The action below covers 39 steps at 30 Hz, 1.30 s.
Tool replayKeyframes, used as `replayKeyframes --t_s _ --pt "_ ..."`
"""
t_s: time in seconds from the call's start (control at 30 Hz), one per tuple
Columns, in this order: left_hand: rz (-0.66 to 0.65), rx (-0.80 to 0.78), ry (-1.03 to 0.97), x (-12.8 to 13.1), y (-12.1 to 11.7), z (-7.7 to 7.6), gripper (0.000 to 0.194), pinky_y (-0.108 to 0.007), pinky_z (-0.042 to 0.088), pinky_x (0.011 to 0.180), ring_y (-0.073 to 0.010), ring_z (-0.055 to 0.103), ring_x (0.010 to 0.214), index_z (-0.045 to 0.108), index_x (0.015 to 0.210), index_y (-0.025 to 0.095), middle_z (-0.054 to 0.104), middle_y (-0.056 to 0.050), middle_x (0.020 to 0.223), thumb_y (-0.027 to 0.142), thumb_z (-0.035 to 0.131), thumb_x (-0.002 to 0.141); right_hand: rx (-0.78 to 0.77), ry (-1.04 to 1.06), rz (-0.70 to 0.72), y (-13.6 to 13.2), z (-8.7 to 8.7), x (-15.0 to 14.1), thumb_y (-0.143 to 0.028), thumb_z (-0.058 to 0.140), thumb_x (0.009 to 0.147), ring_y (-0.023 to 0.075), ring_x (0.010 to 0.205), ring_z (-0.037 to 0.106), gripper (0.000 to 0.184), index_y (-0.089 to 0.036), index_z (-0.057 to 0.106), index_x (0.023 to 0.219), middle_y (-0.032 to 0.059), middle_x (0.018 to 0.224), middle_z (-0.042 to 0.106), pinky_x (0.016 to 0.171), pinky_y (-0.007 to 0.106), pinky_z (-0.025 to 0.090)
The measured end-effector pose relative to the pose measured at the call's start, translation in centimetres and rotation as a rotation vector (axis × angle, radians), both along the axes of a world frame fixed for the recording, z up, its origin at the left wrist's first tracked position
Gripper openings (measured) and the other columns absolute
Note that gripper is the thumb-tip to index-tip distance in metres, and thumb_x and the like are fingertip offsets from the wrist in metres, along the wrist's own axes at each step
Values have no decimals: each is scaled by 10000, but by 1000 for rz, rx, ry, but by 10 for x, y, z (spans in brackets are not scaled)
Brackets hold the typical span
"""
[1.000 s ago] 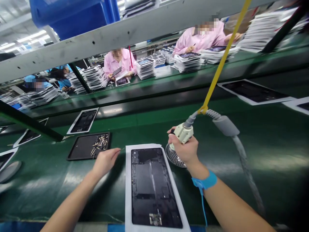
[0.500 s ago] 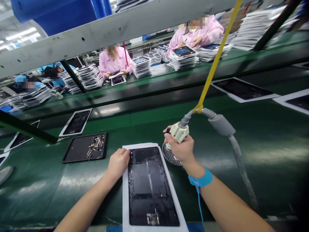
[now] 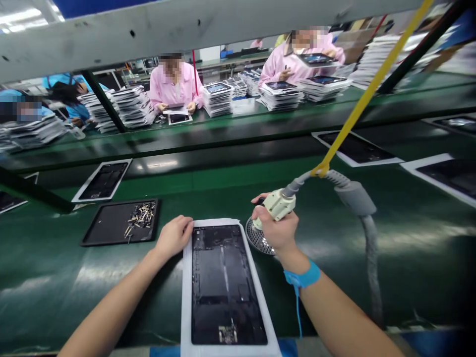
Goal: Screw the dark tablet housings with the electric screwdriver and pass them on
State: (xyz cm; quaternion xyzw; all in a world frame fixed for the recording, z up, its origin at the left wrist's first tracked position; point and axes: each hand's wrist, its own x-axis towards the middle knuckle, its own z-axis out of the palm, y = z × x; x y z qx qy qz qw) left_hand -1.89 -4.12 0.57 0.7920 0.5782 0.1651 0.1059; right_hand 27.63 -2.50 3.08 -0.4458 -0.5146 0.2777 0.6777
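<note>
Tablet [image 3: 226, 277], left hand [image 3: 174, 237] curled at its corner, grip unclear, right hand [image 3: 280, 229] closed round tool [image 3: 278, 204], tray [image 3: 107, 225] nearby

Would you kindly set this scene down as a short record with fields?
Left hand: at the far left corner of the dark panel
Right hand: gripping a cream-coloured tool
Dark panel: lying on a white sheet
Tray: left of the panel, holding small parts
Blue band: on the right wrist
Yellow strap: tied to the tool's cable
</note>
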Motion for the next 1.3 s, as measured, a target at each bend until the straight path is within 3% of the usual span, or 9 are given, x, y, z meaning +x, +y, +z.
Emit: replayKeyframes --t_s 0.2,0.33,0.67,0.77,0.9,1.0,1.1,1.2,1.3 --pt "-40 25 -82 -3 18 -14 311 -279 506 766 -180 663 848 744 990 221 678 -55 873 321 453 1028 1 -21 -7 3 -2 1 -340 749 834 134 539 638 214 -212 660 980 23 843 729 538 297 570" --pt "-65 0 -118 -5 17 -12 313 -285 492 751 -176 659 823 742 996 210 683 -50 876 323 452 1030 11 3 -16 5 -3 1 -355 756 835 135 534 637 256 -212 652 1020 5 786 700 521 286 562" --pt "-111 -32 -165 -12 22 -11 319 -281 483 737 -169 651 807 739 990 200 682 -45 863 321 447 1032 53 9 -107 5 0 18 -373 750 863 114 500 619 268 -213 631 1041 17 865 715 493 278 541" --pt "-94 26 -171 -9 20 -11 314 -300 498 773 -182 651 844 736 995 190 688 -58 884 310 449 1033 43 22 -113 7 -2 17 -366 760 854 108 500 619 270 -207 638 1034 19 863 718 491 264 544" --pt "-120 143 -134 34 16 1 295 -334 514 838 -210 636 907 738 979 193 693 -80 913 287 463 1029 54 23 -92 6 0 14 -373 767 851 106 514 626 271 -203 649 1024 21 878 722 484 249 544" --pt "-238 45 -1 92 17 14 280 -346 527 836 -228 644 910 748 939 185 689 -91 908 314 512 1019 77 27 -83 6 2 15 -364 772 849 105 515 630 260 -201 658 1018 18 869 725 479 238 541" --pt "-229 -107 142 144 21 22 298 -361 547 831 -261 674 951 753 939 157 693 -117 939 367 552 1004 97 37 -114 8 4 18 -368 775 846 104 504 622 260 -197 661 1005 18 848 727 480 235 540" --pt "-204 -200 222 169 24 26 277 -348 556 818 -263 702 973 750 993 147 709 -126 990 286 511 1004 108 43 -127 11 4 22 -372 783 840 106 510 624 268 -196 666 1004 22 856 733 487 237 543" --pt "-196 -230 287 175 30 31 300 -341 560 807 -256 724 959 744 1025 142 718 -129 1022 188 449 998 123 31 -122 12 3 24 -366 782 846 108 520 629 267 -199 671 1022 23 871 742 509 246 553"
